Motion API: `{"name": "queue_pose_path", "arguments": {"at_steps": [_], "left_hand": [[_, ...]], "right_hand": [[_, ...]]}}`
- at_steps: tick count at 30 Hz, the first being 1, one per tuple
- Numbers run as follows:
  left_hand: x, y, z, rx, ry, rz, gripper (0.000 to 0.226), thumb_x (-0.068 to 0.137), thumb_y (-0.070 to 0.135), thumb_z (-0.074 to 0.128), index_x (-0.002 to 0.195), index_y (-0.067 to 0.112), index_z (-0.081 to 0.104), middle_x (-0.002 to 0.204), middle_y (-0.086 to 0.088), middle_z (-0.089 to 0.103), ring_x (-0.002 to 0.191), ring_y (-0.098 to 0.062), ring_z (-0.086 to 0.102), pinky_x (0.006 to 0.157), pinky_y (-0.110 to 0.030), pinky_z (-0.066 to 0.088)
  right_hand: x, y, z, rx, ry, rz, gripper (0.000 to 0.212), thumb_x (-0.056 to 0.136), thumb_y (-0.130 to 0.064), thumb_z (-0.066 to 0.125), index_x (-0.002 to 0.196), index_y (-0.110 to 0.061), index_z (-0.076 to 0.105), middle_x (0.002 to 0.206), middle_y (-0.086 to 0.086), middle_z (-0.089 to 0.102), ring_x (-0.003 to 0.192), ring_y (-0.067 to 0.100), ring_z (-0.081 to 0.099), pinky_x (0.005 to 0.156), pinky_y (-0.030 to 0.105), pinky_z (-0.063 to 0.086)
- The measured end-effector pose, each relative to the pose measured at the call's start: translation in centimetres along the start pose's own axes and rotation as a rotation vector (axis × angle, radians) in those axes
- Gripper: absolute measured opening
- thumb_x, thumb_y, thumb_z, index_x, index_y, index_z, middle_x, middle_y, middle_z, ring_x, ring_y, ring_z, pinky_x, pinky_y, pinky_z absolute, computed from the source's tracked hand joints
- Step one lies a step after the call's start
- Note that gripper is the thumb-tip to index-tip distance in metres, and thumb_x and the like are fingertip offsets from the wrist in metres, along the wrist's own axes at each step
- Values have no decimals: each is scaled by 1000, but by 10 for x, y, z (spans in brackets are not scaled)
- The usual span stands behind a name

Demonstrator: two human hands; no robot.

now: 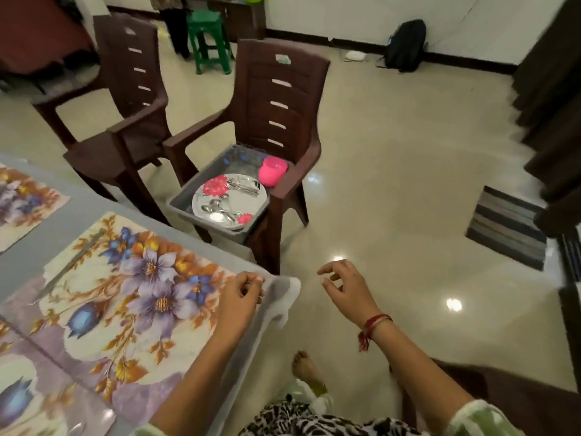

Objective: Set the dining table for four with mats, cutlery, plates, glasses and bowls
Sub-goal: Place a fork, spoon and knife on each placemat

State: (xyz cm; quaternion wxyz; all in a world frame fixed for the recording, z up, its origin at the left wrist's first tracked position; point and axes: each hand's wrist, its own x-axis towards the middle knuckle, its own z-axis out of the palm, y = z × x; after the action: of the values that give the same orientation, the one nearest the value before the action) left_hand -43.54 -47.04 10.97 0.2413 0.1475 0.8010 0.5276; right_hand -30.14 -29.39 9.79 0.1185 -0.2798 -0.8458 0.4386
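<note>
**Q:** State of the hands?

**A:** Left hand (pixel 242 294): fingers curled tight at the near corner of the middle mat (pixel 125 278), at the edge of the table (pixel 31 253). Whether they pinch the mat cannot be told. Right hand (pixel 342 287): in the air off the table, over the floor, fingers loosely bent, holding nothing.

**Q:** Count on the table?

**A:** Three floral mats are in view: near mat (pixel 37 401), middle mat, far mat (pixel 25 202). One knife (pixel 69 262) lies along the middle mat.

**Q:** Containers?

**A:** One grey tub (pixel 217 165), on the seat of the first chair (pixel 276 105), just beyond the table corner. Contents:
- Plates (pixel 232 202), white with red flowers; the number in the stack is not readable.
- Cutlery (pixel 242 185), in two loose groups on the top plate; the pieces are too small to count.
- One pink cup (pixel 273 171), tilted against the tub wall.
- Glasses (pixel 243 152) at the back wall, blurred, count unreadable.

**Q:** Farther out?

**A:** One second chair (pixel 135 73) beside the first. One green stool (pixel 210 42). One black backpack (pixel 405 45) against the wall.
</note>
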Motion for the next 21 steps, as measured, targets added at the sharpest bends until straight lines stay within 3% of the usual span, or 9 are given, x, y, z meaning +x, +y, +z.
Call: {"name": "queue_pose_path", "arguments": {"at_steps": [3, 8, 11, 13, 18, 21], "left_hand": [[52, 7, -6, -39, 109, -55, 15, 94, 15, 55, 83, 17, 64, 74, -6, 66, 68, -19, 61, 65, -30, 50], [125, 23, -20, -97, 219, -109, 15, 93, 15, 57, 81, 16, 66, 66, -1, 62, 63, -14, 56, 62, -25, 45], [163, 35, -35, -160, 299, -136, 15, 94, 12, 55, 82, 8, 64, 68, -7, 60, 64, -16, 55, 66, -32, 46], [189, 40, -44, -192, 365, -140, 17, 94, 11, 54, 85, 1, 63, 71, -10, 59, 66, -18, 55, 68, -34, 47], [261, 42, -51, -206, 541, -208, 18, 94, 12, 53, 78, 15, 61, 68, -1, 60, 58, -7, 57, 60, -21, 46], [301, 35, -42, -193, 613, -295, 19, 94, 15, 54, 77, 20, 60, 69, 4, 63, 56, 0, 58, 62, -22, 47]], "right_hand": [[72, -9, -8, -13, -81, -36, 14, 89, -15, 57, 100, -23, 62, 103, -7, 51, 89, 3, 54, 75, 8, 41], [182, -33, -10, -23, -130, -144, 16, 87, -8, 58, 95, -19, 65, 97, -4, 53, 87, 7, 55, 77, 6, 41], [234, -45, 5, -15, -213, -194, 15, 84, -8, 59, 92, -18, 66, 94, -2, 54, 86, 11, 57, 78, 8, 41], [267, -55, 17, -17, -306, -206, 15, 85, -6, 60, 93, -17, 67, 94, -4, 53, 82, 4, 57, 78, 5, 39], [364, -68, 47, -27, -474, -275, 16, 87, -6, 60, 92, -20, 65, 94, -17, 50, 81, -3, 54, 73, 0, 38], [426, -60, 69, -32, -585, -297, 19, 86, -4, 59, 90, -21, 63, 97, -6, 57, 84, 4, 55, 74, 1, 37]]}}
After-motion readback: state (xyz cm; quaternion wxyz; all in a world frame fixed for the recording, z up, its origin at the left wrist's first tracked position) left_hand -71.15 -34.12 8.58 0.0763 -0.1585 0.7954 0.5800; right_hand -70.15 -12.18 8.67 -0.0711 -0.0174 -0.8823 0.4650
